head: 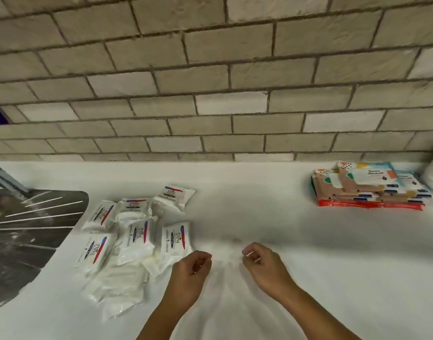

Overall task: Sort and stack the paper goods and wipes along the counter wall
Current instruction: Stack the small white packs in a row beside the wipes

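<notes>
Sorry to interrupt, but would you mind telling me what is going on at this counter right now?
A person is sorting wipes on a white counter. Both hands, left hand and right hand, hover loosely curled and hold nothing. White Dove packs lie scattered beside the sink drainboard. The colourful packs are already stacked by the tiled wall.

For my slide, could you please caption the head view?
Two empty hands, left hand and right hand, hover beside scattered white wipe packs; colourful packs sit stacked.
</notes>
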`<state>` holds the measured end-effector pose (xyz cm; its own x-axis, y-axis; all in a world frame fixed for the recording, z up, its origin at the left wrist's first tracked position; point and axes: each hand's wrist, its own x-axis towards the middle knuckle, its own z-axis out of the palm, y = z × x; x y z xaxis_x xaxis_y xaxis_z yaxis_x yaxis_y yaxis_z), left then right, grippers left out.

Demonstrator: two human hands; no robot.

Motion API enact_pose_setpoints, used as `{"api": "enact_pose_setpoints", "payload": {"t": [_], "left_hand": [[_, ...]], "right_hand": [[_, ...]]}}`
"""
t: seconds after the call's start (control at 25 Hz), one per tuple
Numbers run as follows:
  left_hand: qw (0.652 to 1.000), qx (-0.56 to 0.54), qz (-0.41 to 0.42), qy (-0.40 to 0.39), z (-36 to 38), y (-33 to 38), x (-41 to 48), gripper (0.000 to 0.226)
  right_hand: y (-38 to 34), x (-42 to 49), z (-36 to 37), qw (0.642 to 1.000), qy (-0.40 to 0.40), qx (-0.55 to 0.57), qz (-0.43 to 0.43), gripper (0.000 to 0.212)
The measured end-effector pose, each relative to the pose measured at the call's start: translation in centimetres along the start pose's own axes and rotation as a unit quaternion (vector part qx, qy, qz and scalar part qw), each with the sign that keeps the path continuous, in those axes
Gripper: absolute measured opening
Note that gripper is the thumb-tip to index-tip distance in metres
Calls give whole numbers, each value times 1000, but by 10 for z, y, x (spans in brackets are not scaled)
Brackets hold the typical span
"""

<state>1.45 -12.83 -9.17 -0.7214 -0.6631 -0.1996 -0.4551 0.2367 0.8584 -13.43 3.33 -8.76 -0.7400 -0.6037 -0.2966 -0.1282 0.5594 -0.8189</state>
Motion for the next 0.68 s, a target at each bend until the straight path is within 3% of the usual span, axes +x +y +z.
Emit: {"api": "enact_pose_setpoints", "payload": {"t": [0.32, 0.48, 0.6, 0.64, 0.68], "left_hand": [[997, 2, 5, 74, -135, -88, -26, 38], [989, 94, 57, 103, -177, -100, -13, 30], [972, 153, 90, 153, -187, -98, 23, 11], [968, 174, 73, 164, -184, -96, 37, 17], [967, 193, 40, 164, -177, -94, 50, 38]], "right_hand": [[-39, -11, 126, 999, -42, -17, 24, 11], [-67, -2, 150, 999, -17, -43, 7, 13], [-94, 25, 167, 989, 95, -95, -61, 36], [-104, 34, 175, 985, 116, -110, -59, 51], [-111, 42, 183, 983, 122, -131, -43, 65]]}}
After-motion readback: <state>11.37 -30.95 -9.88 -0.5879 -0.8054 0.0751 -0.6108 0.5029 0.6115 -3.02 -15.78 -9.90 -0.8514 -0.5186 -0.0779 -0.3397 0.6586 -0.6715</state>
